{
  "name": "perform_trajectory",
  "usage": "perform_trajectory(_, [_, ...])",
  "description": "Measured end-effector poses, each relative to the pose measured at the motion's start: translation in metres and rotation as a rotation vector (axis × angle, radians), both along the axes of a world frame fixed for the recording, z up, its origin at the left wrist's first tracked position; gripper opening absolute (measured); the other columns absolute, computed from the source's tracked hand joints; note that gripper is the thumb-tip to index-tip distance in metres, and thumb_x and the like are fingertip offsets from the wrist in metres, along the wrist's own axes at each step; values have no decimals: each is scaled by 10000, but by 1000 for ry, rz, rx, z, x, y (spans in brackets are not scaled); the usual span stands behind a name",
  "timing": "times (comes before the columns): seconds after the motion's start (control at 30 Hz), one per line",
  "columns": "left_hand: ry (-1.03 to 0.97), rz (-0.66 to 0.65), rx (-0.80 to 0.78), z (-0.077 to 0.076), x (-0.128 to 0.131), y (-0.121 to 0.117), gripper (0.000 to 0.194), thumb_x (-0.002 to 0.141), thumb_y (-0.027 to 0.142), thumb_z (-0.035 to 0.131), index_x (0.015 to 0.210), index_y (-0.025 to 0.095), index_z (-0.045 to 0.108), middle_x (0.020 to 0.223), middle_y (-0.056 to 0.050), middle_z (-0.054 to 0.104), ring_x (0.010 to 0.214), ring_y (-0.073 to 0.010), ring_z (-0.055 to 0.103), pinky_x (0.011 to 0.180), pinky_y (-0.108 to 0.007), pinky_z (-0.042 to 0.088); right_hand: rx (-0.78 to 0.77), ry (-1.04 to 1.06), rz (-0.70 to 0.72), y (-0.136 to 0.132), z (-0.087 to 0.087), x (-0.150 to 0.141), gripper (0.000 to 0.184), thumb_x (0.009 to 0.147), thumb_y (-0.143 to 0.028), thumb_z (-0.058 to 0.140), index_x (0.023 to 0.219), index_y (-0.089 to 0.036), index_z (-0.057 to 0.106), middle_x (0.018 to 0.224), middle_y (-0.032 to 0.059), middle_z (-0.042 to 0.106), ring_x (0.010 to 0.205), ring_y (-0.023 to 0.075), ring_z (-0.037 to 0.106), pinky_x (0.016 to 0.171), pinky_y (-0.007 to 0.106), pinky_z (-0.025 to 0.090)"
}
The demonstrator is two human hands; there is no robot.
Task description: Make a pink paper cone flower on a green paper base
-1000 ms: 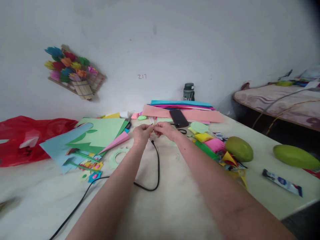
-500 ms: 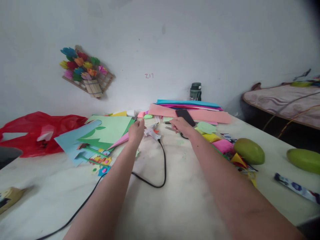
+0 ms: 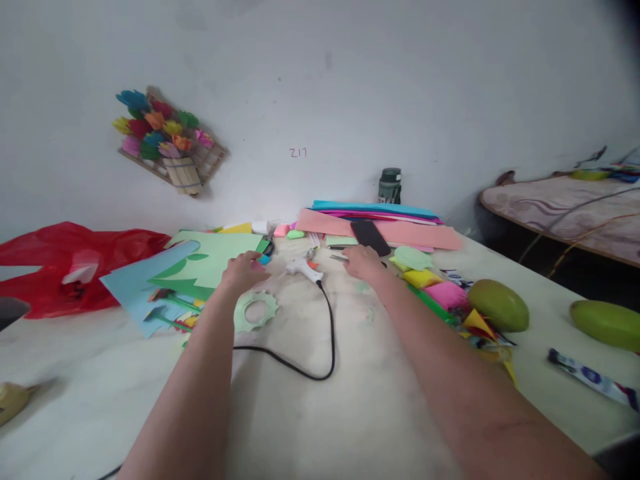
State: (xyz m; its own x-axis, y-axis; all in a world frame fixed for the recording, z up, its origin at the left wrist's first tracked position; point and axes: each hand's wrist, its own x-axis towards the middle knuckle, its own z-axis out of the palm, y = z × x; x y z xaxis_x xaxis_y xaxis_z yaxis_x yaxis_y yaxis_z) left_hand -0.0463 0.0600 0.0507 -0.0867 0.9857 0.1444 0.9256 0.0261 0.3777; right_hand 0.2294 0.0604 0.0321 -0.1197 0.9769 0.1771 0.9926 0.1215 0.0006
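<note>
My left hand (image 3: 245, 272) is over the right edge of the light green paper sheets (image 3: 220, 247), fingers stretched out and apart. Bits of blue and pink show by its fingertips, too small to name. Just below it lies a pale green paper ring with a jagged rim (image 3: 271, 308). My right hand (image 3: 364, 263) is closed over a pair of scissors, whose blades (image 3: 338, 258) point left past the fingers; most of the handle is covered. Between the hands a white glue gun (image 3: 303, 268) rests on the table, its black cord (image 3: 332, 333) looping toward me.
Coloured paper (image 3: 420, 235) and a phone (image 3: 370, 237) lie at the back, near a dark bottle (image 3: 389, 185). Clay packs (image 3: 445, 295), green fruit (image 3: 498, 305) and a tube (image 3: 593, 378) are at right. A red plastic bag (image 3: 80, 267) and paper flowers (image 3: 165, 315) are at left.
My left hand has moved left and opened from a closed shape. The long pink paper piece beneath it has mostly gone from sight, and the jagged ring is uncovered. My right hand has barely moved.
</note>
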Motion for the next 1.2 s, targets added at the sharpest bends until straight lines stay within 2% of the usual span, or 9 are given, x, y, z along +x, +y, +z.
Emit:
perform_trajectory(0.1, [-12,-87,58,-1,-9,-1,675,600,321,631,1235,209,431,1209,-96,490,1011,-232,517,815,-305,419,35,-51,-11,0,-8,-3,312,740,-95,436,980,-156,625,1003,143,625,941,240,568,726,316,428])
perform_trajectory(0.17, [12,-84,56,-3,-13,1,737,587,334,646,1270,212,396,1244,-108,466,1019,-244,514,819,-320,417,45,-57,-28,1,-11,-2,323,739,-70,419,971,-138,633,1001,161,621,939,247,567,709,319,435])
perform_trajectory(0.43, [46,-19,-58,-17,-25,7,830,541,411,671,1291,226,366,1146,-100,570,950,-261,568,715,-300,423,-48,-47,-229,0,0,3,321,737,-121,470,1017,-87,623,981,206,615,941,280,577,713,351,434])
perform_trajectory(0.53, [46,-8,-51,-21,-28,8,831,542,452,661,1288,229,371,1119,-94,587,944,-263,571,692,-291,418,1,-21,-211,-2,5,-3,309,736,-137,473,1001,-88,625,999,209,603,955,286,563,705,341,426])
perform_trajectory(0.73, [-48,42,30,-21,-32,8,824,545,530,645,1270,224,403,1010,-98,623,872,-240,594,651,-270,423,158,154,47,-11,12,-36,294,773,-173,431,1013,-185,600,994,109,633,926,218,570,712,282,391])
perform_trajectory(0.83, [-78,96,138,-12,-29,5,811,523,480,680,1252,231,425,980,-85,631,879,-239,590,685,-275,423,136,185,299,-24,14,-60,284,777,-287,463,1018,-232,603,966,64,649,888,197,572,724,276,374])
perform_trajectory(0.97, [-136,155,303,5,-21,0,787,537,468,677,1243,218,438,986,-85,621,886,-247,579,733,-303,416,20,72,679,-46,14,-93,372,690,-325,575,1051,-243,605,811,48,668,803,199,581,800,316,342])
perform_trajectory(1.03, [-202,150,377,10,-18,-1,769,543,462,677,1232,205,453,971,-81,612,850,-224,580,726,-301,421,44,-15,771,-54,10,-107,345,662,-284,592,997,-213,627,770,72,664,767,210,583,787,330,342])
perform_trajectory(1.2, [-516,127,438,14,-17,2,757,541,478,683,1215,216,458,919,-46,594,720,-140,565,655,-257,447,138,-143,797,-59,-1,-129,215,703,-98,484,780,-191,662,691,94,654,700,201,579,733,338,340])
